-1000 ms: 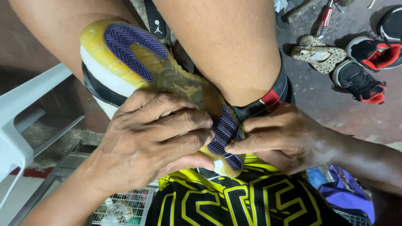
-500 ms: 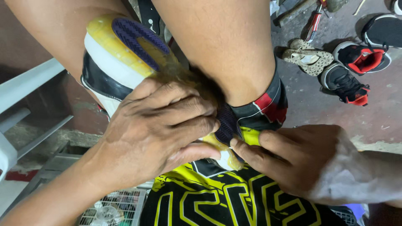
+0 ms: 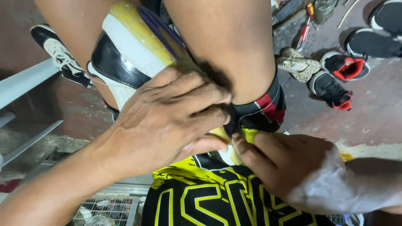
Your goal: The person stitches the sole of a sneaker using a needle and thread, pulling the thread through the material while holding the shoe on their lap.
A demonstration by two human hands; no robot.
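Here, left hand [image 3: 167, 121]: fingers clamped over the sneaker [image 3: 134, 46] wedged between 2 knees.
Right hand [image 3: 284, 167]: fingertips pressing its heel edge; closure unclear.

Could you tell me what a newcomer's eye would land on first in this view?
First, the sneaker with its yellowed sole, clamped between the person's knees at the centre. The left hand presses flat over its lower end, while the right hand pinches the edge just below the right knee. After that, the black and yellow shorts at the bottom and the scattered shoes on the floor at upper right.
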